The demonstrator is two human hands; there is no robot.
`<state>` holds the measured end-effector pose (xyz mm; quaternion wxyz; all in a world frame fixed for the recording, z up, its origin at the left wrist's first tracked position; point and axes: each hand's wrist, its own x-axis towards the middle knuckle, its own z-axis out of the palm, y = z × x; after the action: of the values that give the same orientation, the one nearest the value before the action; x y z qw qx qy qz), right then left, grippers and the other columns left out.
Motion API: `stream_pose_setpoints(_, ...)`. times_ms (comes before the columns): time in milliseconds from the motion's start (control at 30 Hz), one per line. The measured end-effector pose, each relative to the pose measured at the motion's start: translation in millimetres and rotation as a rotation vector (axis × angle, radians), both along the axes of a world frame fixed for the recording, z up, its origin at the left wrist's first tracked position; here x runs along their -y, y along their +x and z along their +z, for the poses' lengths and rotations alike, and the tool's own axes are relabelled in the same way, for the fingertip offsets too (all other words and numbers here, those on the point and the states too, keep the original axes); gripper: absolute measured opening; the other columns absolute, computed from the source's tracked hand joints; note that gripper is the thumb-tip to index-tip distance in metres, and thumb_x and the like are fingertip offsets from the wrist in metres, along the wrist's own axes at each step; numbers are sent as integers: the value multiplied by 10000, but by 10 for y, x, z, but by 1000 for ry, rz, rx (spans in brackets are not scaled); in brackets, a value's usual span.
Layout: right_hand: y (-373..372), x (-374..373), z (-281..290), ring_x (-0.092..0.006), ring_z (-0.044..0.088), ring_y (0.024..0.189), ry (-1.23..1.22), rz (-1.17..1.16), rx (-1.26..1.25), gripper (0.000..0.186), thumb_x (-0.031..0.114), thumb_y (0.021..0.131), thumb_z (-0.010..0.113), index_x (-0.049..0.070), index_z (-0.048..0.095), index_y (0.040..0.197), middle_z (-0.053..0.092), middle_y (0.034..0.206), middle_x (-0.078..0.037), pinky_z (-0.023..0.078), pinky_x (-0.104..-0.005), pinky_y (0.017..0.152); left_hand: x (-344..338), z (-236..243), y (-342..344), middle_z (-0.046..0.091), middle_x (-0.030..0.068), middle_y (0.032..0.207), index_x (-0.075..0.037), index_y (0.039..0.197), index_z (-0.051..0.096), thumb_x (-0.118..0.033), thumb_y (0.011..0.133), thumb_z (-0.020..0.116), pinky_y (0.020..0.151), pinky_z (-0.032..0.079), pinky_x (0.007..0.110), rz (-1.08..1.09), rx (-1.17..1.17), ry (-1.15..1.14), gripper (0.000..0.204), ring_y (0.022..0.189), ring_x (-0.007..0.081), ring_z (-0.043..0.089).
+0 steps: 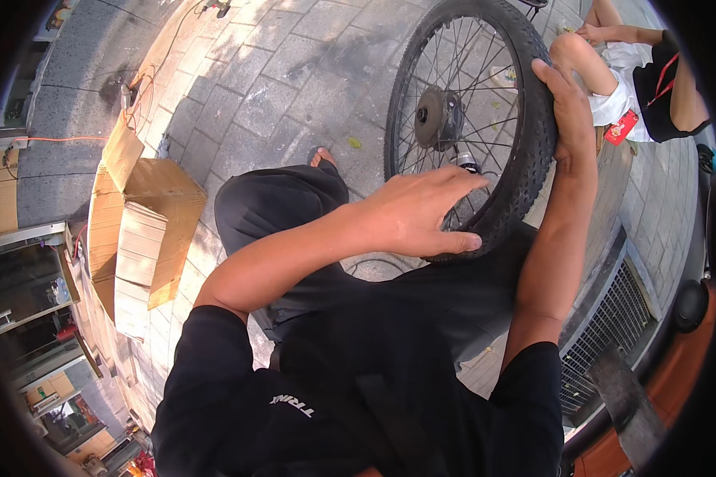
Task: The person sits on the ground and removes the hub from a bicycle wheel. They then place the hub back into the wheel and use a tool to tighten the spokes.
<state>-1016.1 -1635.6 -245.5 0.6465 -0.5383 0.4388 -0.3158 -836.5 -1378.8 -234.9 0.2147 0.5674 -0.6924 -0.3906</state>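
Observation:
A bicycle wheel with a black knobbly tyre [515, 203] stands upright in front of me, leaning by my dark-trousered legs. Its dark round hub [431, 116] and thin spokes show, with a silver cylindrical piece [466, 159] low behind the spokes. My left hand [429, 211] lies across the lower part of the wheel, fingers spread over the rim and spokes, thumb touching the tyre. My right hand [569, 107] grips the upper right side of the tyre, thumb along its outside and fingers mostly hidden behind it.
An opened cardboard box [175, 230] stands on the paving at left. Another person [612, 75] sits at upper right with a red card-like item. A metal drain grate [593, 362] and a dark-and-orange object [692, 350] are at right. Cables and shopfronts line the left edge.

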Motion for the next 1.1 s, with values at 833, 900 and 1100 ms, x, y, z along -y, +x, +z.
stream_pose_setpoints(833, -749, 385, -418, -256, 741, 839, 60, -217, -17, 579, 436, 1043, 655, -49, 668, 1357, 787, 1084, -213, 602, -345, 706, -222, -1536, 490, 763, 103, 1172, -82, 1213, 760, -178, 944, 741, 894, 533, 469, -499, 487, 25, 286, 1094, 309, 758)
stream_pose_setpoints(900, -762, 385, -409, -257, 738, 836, 58, -213, -17, 578, 434, 1044, 653, -49, 666, 1360, 787, 1085, -213, 601, -345, 713, -211, -1523, 473, 750, 117, 1154, -66, 1226, 740, -149, 914, 726, 914, 540, 470, -520, 474, 38, 323, 1079, 311, 749)
stream_pose_setpoints(1100, -967, 449, -465, -252, 747, 910, 28, -105, -49, 616, 456, 1096, 562, -86, 643, 1377, 769, 1161, -211, 609, -343, 801, -168, -1510, 449, 743, 122, 1185, -67, 1263, 727, -151, 922, 704, 948, 537, 472, -554, 490, 92, 353, 1113, 310, 737)
